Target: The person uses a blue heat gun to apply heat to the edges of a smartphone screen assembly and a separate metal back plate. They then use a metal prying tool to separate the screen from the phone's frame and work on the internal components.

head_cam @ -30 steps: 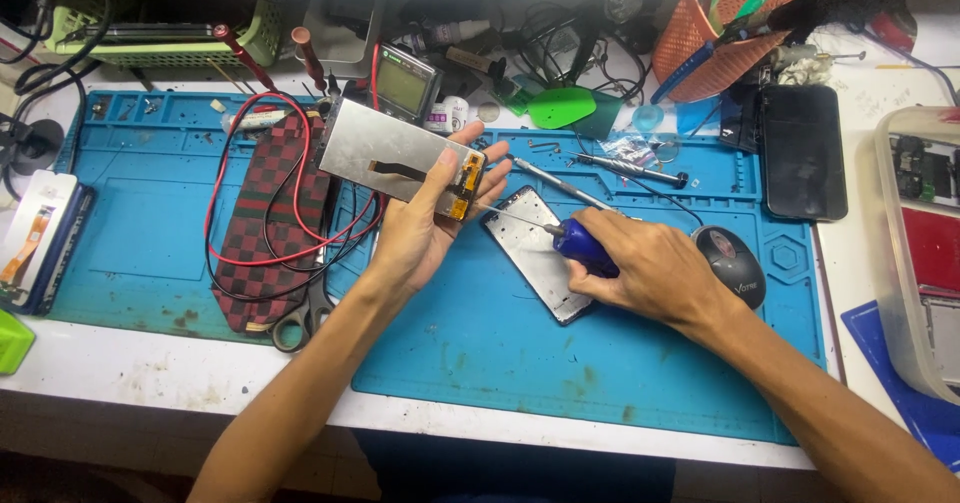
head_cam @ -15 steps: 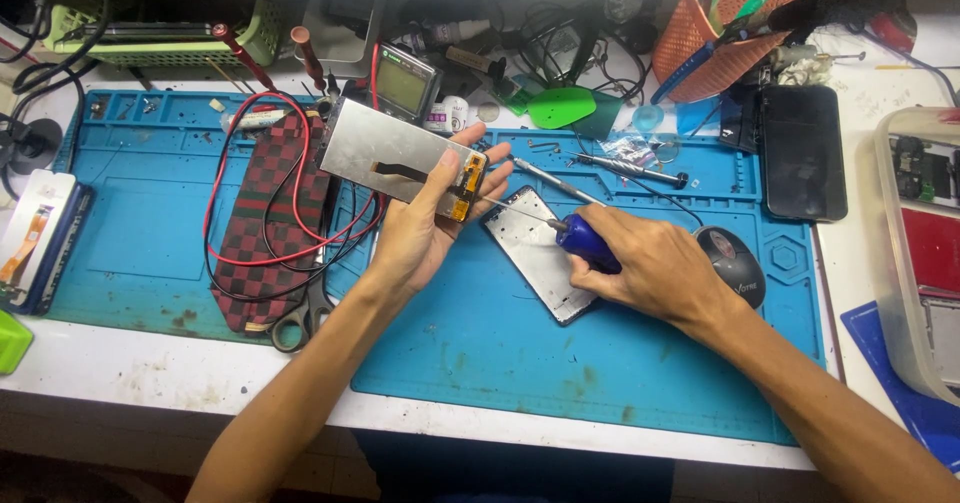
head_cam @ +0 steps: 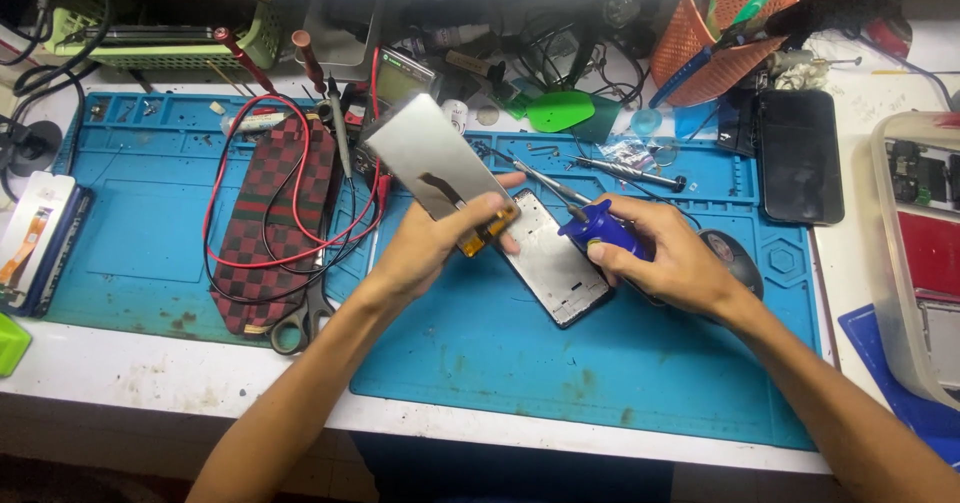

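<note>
My left hand (head_cam: 435,243) holds a grey phone screen panel (head_cam: 425,153) by its lower end, where an orange flex cable (head_cam: 482,235) hangs; the panel is tilted up and to the left. My right hand (head_cam: 670,263) grips a blue-handled screwdriver (head_cam: 598,230), its metal shaft pointing up-left over a phone frame (head_cam: 555,258) that lies on the blue work mat (head_cam: 480,353). The two hands are close together above the frame's top end.
A checkered pouch (head_cam: 275,213) with red and black test leads and scissors (head_cam: 300,318) lies left of my hands. A black phone (head_cam: 800,158) and a dark round object (head_cam: 740,258) sit on the right, a clear parts box (head_cam: 915,253) at the far right, an orange tool holder (head_cam: 715,33) behind.
My left hand has lifted the screen panel higher and tilted it left. My right hand shifted the screwdriver slightly up, its tip nearer the panel's cable.
</note>
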